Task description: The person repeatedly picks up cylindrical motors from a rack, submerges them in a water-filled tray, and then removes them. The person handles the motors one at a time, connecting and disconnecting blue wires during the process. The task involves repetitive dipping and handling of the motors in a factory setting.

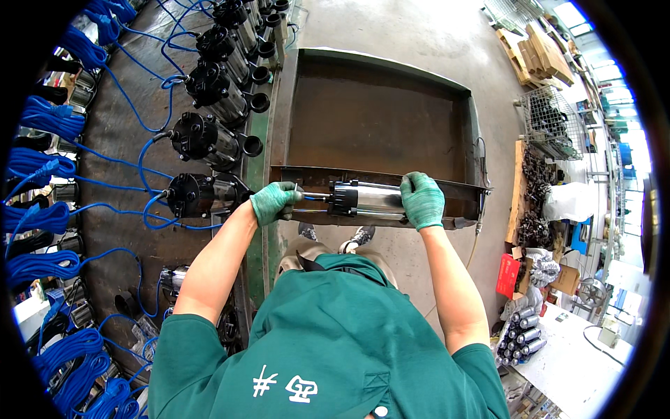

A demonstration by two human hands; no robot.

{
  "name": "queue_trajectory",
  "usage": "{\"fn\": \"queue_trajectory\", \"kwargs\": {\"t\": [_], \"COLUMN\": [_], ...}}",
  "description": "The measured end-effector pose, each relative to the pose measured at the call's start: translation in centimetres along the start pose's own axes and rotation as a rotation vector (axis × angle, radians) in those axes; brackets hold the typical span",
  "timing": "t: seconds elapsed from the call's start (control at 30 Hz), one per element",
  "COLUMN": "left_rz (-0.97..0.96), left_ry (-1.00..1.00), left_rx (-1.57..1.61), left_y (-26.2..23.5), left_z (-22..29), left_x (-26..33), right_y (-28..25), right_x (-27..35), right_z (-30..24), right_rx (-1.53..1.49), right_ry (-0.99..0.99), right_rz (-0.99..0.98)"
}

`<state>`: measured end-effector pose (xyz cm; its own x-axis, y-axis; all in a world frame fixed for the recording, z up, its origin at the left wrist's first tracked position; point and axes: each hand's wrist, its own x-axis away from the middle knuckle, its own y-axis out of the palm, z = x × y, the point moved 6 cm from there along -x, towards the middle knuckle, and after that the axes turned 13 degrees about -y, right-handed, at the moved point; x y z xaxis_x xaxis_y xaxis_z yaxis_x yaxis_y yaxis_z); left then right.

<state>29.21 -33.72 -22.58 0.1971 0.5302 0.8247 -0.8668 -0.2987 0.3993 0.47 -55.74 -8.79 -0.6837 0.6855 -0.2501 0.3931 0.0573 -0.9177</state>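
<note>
Steadying hand: My right hand (pixel 422 201), in a green knit glove, curls over the right end of a stainless-steel pump body (pixel 377 197), fingers snug on the casing.
Rod hand: My left hand (pixel 276 202), gloved alike, closes on the end of a slim metal rod (pixel 314 197) running to the pump's black end; whether it is tool or shaft, I cannot tell.
Pump body: It lies on its side, left to right, along the near ledge (pixel 462 202) of a rusty steel tray (pixel 380 119), above my shoes (pixel 363 234).
Roll risk: The round casing could roll off toward my feet if my right hand slackens.
Rod risk: An off-line pull by my left could bend the rod or swing the pump askew.
Cable risk: Blue cables (pixel 42 269) trail to the pump row near my left forearm; a snagged elbow could topple the nearest pump (pixel 202 194).
</note>
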Motion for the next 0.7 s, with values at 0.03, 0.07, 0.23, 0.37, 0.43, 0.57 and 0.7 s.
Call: {"fn": "queue_trajectory", "kwargs": {"t": [0.03,0.07,0.23,0.37,0.43,0.57,0.7], "left_rz": [-0.01,-0.021,0.23,0.605,0.789,0.569,0.09], "left_ry": [0.061,0.122,0.486,0.623,0.667,0.723,0.117], "left_rx": [-0.097,-0.195,-0.787,-1.349,-1.572,-0.965,-0.213], "left_y": [0.0,0.6,0.1,1.6,2.4,1.2,-0.2], "left_z": [0.2,0.7,1.1,1.9,2.0,1.6,0.2], "left_x": [0.2,0.7,0.4,0.8,1.3,1.6,0.5], "right_y": [0.0,0.1,0.2,0.3,0.3,0.2,0.0], "right_x": [0.0,0.1,-0.2,0.1,0.2,0.1,0.1], "right_z": [0.0,0.1,-0.1,0.2,0.4,0.2,0.0], "right_rx": [0.001,0.004,0.007,0.016,0.011,-0.002,0.0], "right_ry": [-0.004,-0.003,-0.006,0.008,0.021,0.015,0.012], "right_rz": [0.001,0.006,-0.005,-0.012,-0.015,-0.012,0.0]}}
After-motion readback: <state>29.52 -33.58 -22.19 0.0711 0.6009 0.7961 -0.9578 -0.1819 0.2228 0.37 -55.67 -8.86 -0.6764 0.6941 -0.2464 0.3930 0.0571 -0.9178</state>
